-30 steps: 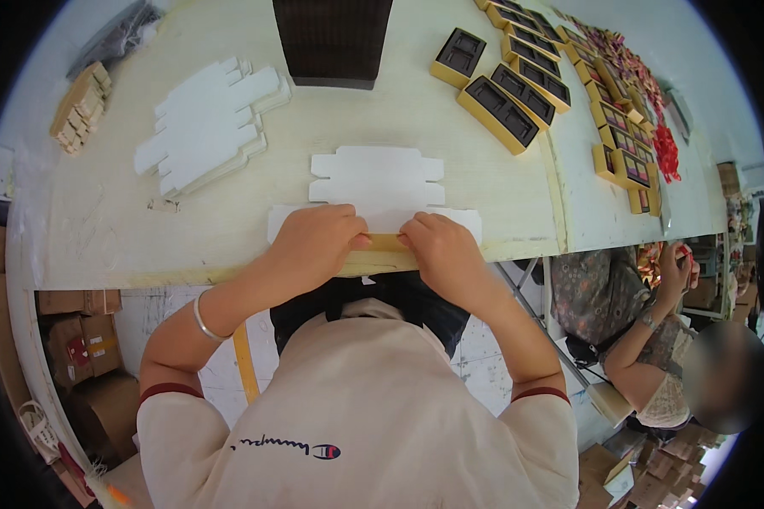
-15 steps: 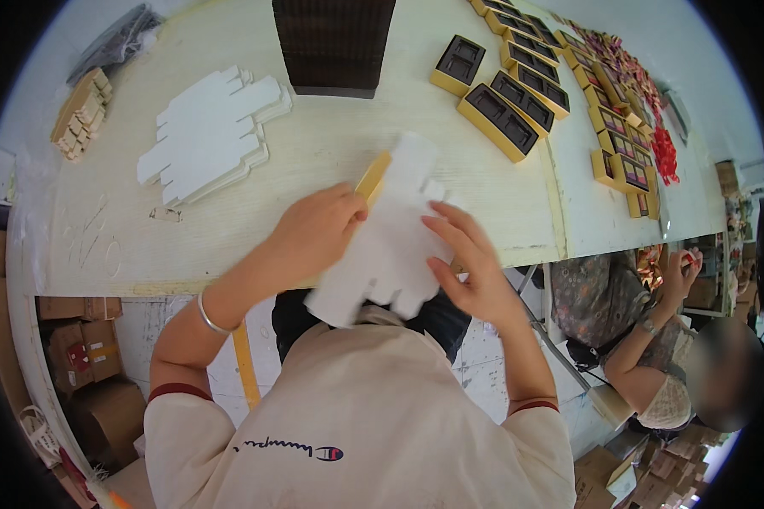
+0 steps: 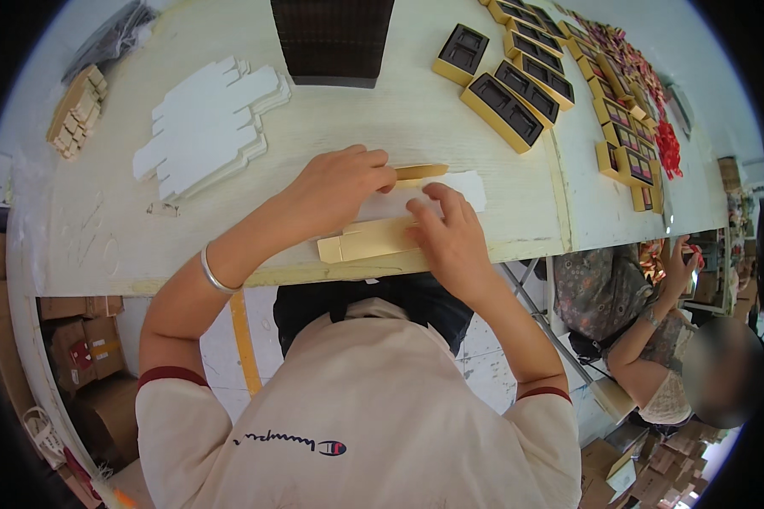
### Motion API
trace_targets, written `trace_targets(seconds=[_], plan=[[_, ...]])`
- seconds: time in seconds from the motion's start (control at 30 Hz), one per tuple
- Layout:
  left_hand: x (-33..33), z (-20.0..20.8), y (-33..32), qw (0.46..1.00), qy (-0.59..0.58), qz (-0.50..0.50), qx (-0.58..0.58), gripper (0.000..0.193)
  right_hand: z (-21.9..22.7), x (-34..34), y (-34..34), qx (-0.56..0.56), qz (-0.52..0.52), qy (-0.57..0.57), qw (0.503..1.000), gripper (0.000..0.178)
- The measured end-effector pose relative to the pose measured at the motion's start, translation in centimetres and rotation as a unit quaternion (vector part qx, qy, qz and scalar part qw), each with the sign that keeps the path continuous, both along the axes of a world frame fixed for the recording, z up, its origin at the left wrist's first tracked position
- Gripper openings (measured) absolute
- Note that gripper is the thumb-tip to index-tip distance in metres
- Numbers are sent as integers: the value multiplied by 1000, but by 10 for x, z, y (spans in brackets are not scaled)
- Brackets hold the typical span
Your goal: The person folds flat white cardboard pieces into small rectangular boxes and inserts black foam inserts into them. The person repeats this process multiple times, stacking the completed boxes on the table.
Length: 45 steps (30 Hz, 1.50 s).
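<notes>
A cardboard box blank point(image 3: 373, 239), gold outside and white inside, lies at the table's front edge with its two long sides folded up. My left hand point(image 3: 348, 182) is closed at the left end of the far gold side, its fingertips partly hidden. My right hand point(image 3: 452, 242) reaches over the near side, fingers bent around the folded card and inside the blank. A white end flap sticks out flat to the right of my right hand. Left of my hands lies a stack of flat white box blanks point(image 3: 204, 127).
A tall dark stack of trays point(image 3: 333, 42) stands at the back. Gold boxes with black inserts point(image 3: 502, 112) sit to the right, with filled boxes point(image 3: 632, 161) and red ribbon point(image 3: 669, 151) beyond. Folded card pieces point(image 3: 78, 110) lie far left. A co-worker point(image 3: 645, 339) sits at right.
The blank has gone from tilted over my lap to flat on the table, its gold sides now folded up. Both hands moved with it, and the left shifted farther from me.
</notes>
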<state>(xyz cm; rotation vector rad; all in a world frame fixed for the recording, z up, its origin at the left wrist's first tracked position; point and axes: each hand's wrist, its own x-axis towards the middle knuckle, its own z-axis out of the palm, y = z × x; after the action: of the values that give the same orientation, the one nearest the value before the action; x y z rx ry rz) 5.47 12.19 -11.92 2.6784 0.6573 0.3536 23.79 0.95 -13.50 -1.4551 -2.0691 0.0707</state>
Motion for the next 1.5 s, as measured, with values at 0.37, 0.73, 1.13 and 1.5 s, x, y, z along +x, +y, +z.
trace_targets(seconds=[0.37, 0.73, 1.13, 1.5], plan=[[-16, 14, -40, 997, 20, 11, -67, 28, -16, -1, -32, 69, 127, -70, 987, 24], [-15, 1, -49, 998, -4, 64, -13, 27, 13, 3, 30, -120, 145, -87, 978, 5], [6, 15, -41, 974, 132, 152, -102, 31, 13, -2, 17, -187, 234, 160, 941, 34], [-42, -11, -16, 986, -73, -107, -101, 51, 3, 18, 26, -88, 235, 91, 964, 28]])
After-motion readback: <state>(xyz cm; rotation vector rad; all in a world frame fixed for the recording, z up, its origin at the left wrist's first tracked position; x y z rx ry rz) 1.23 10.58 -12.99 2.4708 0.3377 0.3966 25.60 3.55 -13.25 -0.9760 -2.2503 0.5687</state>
